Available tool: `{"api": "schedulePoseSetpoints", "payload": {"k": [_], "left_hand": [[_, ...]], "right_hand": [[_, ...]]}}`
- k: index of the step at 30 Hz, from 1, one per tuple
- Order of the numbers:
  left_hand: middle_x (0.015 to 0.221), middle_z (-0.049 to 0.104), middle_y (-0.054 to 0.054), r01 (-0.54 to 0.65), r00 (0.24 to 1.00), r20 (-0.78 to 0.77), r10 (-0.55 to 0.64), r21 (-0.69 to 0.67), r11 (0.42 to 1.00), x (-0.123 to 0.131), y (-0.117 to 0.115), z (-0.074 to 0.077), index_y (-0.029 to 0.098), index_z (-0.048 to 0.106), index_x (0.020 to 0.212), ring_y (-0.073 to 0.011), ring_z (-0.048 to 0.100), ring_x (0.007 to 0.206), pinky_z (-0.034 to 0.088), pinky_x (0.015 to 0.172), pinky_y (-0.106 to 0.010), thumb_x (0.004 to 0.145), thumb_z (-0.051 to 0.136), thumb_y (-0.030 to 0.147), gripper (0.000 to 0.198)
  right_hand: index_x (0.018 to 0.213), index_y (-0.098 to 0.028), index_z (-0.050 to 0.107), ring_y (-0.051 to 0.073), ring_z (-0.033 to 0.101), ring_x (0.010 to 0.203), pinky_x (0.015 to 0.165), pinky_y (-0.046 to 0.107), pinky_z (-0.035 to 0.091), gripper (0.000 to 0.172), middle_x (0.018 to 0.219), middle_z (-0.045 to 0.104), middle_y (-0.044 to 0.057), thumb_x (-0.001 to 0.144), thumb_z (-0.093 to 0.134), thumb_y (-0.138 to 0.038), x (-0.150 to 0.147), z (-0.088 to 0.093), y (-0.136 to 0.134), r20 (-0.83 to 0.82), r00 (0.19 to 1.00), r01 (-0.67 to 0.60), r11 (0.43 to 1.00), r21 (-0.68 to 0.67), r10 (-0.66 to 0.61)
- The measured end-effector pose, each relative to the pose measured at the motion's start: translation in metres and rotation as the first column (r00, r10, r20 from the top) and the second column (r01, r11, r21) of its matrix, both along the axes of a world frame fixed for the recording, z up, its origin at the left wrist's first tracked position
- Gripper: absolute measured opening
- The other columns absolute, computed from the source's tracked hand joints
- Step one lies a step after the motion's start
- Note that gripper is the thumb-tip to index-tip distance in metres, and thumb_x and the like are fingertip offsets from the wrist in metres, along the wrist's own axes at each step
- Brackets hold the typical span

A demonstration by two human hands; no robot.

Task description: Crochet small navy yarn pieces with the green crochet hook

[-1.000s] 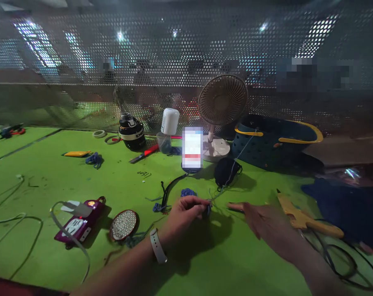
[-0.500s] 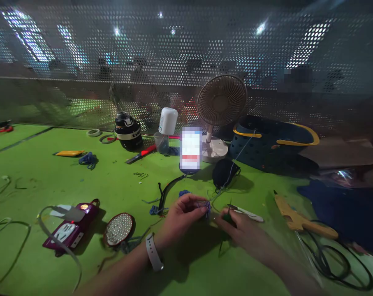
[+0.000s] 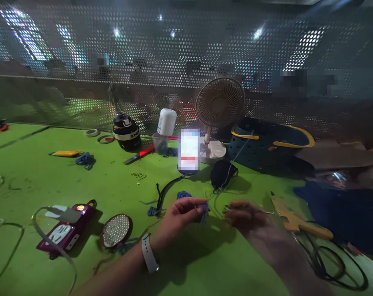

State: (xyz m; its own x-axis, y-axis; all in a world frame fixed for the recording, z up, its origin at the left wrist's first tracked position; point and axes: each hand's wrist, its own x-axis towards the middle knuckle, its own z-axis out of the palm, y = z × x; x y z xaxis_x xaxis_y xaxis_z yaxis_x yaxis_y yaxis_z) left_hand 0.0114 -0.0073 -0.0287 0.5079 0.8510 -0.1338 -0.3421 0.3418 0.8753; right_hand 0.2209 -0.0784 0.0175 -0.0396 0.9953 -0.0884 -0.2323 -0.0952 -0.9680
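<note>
Left hand (image 3: pixel 178 214) pinches a small blue crochet piece (image 3: pixel 204 209) at thumb and fingertips, low over the green table (image 3: pixel 205 263). Right hand (image 3: pixel 246 218) is just beside it and not touching it. It is blurred, with fingers curled on a thin tool (image 3: pixel 258 210) that points toward the piece. A yarn strand (image 3: pixel 217 193) runs from the piece up to a dark yarn ball (image 3: pixel 221 174) behind both hands. A lit phone (image 3: pixel 188 150) and desk fan (image 3: pixel 218 105) stand further back. Yellow tool (image 3: pixel 294 220) lies to the right of the right hand, well apart.
</note>
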Motion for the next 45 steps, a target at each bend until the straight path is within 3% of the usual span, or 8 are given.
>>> {"api": "schedulePoseSetpoints", "payload": {"k": [2, 4, 8, 15, 28, 35, 42, 45], "left_hand": [[0.084, 0.074, -0.005, -0.001, 1.0, 0.0, 0.001, -0.004, 1.0, 0.0, -0.001, 0.001, 0.019, 0.078, 0.092, -0.0121, 0.062, 0.071, 0.05, 0.068, -0.026, 0.071, 0.083, 0.03, 0.025], [0.084, 0.074, -0.005, -0.018, 1.0, 0.013, 0.018, -0.011, 1.0, 0.0, -0.002, 0.004, 0.02, 0.078, 0.091, -0.012, 0.063, 0.071, 0.049, 0.067, -0.025, 0.069, 0.084, 0.03, 0.024], [0.082, 0.075, -0.005, -0.033, 0.999, 0.015, 0.033, -0.003, 0.999, 0.002, -0.004, 0.008, 0.02, 0.079, 0.086, -0.0126, 0.064, 0.071, 0.05, 0.066, -0.025, 0.065, 0.086, 0.031, 0.025], [0.088, 0.076, -0.006, -0.011, 1.0, -0.014, 0.011, 0.023, 1.0, 0.001, -0.004, 0.005, 0.022, 0.079, 0.089, -0.0134, 0.067, 0.077, 0.052, 0.073, -0.026, 0.069, 0.084, 0.031, 0.022], [0.091, 0.077, -0.005, 0.01, 1.0, -0.008, -0.01, 0.022, 1.0, -0.001, -0.005, 0.009, 0.023, 0.079, 0.088, -0.0137, 0.069, 0.081, 0.053, 0.08, -0.027, 0.068, 0.084, 0.029, 0.021], [0.087, 0.078, -0.003, 0.01, 1.0, 0.014, -0.01, 0.001, 1.0, -0.001, -0.006, 0.01, 0.025, 0.08, 0.086, -0.0102, 0.068, 0.077, 0.052, 0.075, -0.021, 0.067, 0.086, 0.028, 0.021], [0.087, 0.078, -0.003, 0.044, 0.997, 0.068, -0.041, -0.036, 0.998, 0.0, -0.007, 0.012, 0.024, 0.08, 0.086, -0.0096, 0.069, 0.078, 0.052, 0.077, -0.02, 0.065, 0.087, 0.027, 0.022], [0.085, 0.078, -0.002, 0.043, 0.997, 0.07, -0.041, -0.038, 0.998, -0.001, -0.007, 0.013, 0.023, 0.08, 0.085, -0.0089, 0.068, 0.076, 0.052, 0.076, -0.019, 0.065, 0.087, 0.027, 0.022]], "right_hand": [[0.084, -0.026, 0.069, 0.025, 0.073, 0.08, 0.073, 0.038, 0.056, 0.028, 0.081, 0.078, 0.006, 0.065, 0.081, -0.042, -0.002, -0.002, -0.001, -0.041, 0.999, 0.035, 0.999, -0.003, -0.035], [0.077, -0.024, 0.066, 0.021, 0.07, 0.064, 0.061, 0.032, 0.055, 0.023, 0.067, 0.074, 0.004, 0.072, 0.077, -0.044, -0.004, -0.006, -0.001, -0.031, 0.994, 0.104, 0.994, -0.019, -0.105], [0.083, -0.021, 0.071, 0.02, 0.064, 0.055, 0.048, 0.03, 0.05, 0.033, 0.063, 0.071, 0.006, 0.08, 0.066, -0.054, -0.001, -0.016, 0.002, 0.062, 0.964, 0.259, 0.966, 0.018, -0.259], [0.09, -0.02, 0.073, 0.022, 0.07, 0.067, 0.065, 0.036, 0.058, 0.024, 0.079, 0.077, 0.008, 0.082, 0.067, -0.043, -0.005, -0.022, -0.002, 0.252, 0.928, 0.259, 0.962, 0.092, -0.274], [0.091, -0.022, 0.072, 0.021, 0.072, 0.069, 0.068, 0.035, 0.06, 0.02, 0.08, 0.078, 0.006, 0.087, 0.06, -0.038, -0.01, -0.012, -0.002, 0.434, 0.863, 0.219, 0.966, 0.137, -0.257], [0.09, -0.023, 0.073, 0.021, 0.072, 0.068, 0.064, 0.034, 0.06, 0.018, 0.077, 0.078, 0.005, 0.087, 0.062, -0.036, -0.013, -0.004, -0.004, 0.375, 0.901, 0.177, 0.975, 0.137, -0.216], [0.088, -0.023, 0.074, 0.019, 0.071, 0.062, 0.062, 0.033, 0.06, 0.016, 0.077, 0.079, 0.004, 0.085, 0.066, -0.036, -0.017, -0.017, 0.0, 0.158, 0.963, 0.204, 0.973, 0.105, -0.219], [0.091, -0.025, 0.075, 0.021, 0.073, 0.071, 0.069, 0.035, 0.061, 0.017, 0.082, 0.079, 0.005, 0.086, 0.063, -0.037, -0.018, -0.013, -0.003, 0.275, 0.937, 0.191, 0.976, 0.11, -0.214]]}}
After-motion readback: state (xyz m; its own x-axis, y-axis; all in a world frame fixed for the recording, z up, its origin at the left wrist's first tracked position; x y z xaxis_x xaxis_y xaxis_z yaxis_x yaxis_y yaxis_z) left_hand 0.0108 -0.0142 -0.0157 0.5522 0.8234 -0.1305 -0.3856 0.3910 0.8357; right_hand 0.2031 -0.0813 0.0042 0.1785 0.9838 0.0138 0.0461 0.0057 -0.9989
